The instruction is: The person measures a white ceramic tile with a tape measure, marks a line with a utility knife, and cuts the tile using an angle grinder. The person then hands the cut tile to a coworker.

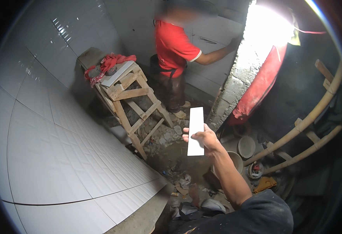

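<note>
My right hand (206,139) reaches forward from a dark sleeve and grips a narrow white tile strip (196,121). The thumb presses on its face, and fingertips show past its left edge. The strip is held upright in mid-air above the littered floor, apart from the walls. My left hand does not show. Beyond the strip, a person in a red shirt (171,43) stands with one arm stretched toward the rough-edged wall.
A wooden trestle (134,93) bears a red cloth (114,59) and another white tile piece (118,74). A tiled wall (62,148) runs along the left. Buckets (246,146) and a bamboo ladder (295,130) stand right. A bright light shines by the cement wall edge (239,74).
</note>
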`<action>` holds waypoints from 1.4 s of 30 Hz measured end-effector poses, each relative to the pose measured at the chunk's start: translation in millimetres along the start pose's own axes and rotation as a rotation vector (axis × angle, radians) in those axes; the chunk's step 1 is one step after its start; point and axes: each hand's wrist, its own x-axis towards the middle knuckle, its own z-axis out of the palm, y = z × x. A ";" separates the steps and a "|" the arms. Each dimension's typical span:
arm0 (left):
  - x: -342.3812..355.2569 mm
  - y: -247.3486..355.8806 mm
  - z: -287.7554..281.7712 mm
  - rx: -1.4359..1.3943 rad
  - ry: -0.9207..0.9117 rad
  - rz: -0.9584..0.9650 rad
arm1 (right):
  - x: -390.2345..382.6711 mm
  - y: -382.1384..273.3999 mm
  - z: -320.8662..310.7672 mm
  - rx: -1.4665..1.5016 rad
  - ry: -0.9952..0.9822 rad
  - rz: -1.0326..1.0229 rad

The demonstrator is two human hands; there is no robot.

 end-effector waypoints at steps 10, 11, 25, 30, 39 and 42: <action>10.6 -43.4 14.5 0.087 -0.092 -0.154 | 43.1 -2.4 -11.4 0.017 0.088 -0.080; 12.5 -47.0 16.8 0.091 -0.095 -0.167 | 41.9 -1.4 -11.3 -0.003 0.094 -0.066; 16.7 -87.1 39.2 0.127 -0.145 -0.300 | 66.6 26.3 -33.9 -0.165 0.315 -0.173; 18.4 -93.4 44.2 0.139 -0.162 -0.325 | 76.6 31.5 -24.8 -0.181 0.308 -0.193; 21.9 -104.9 50.3 0.156 -0.186 -0.357 | 88.8 24.0 -12.0 -0.123 0.295 -0.183; 21.9 -107.7 53.0 0.161 -0.193 -0.369 | 93.4 31.6 -19.2 -0.073 0.247 -0.174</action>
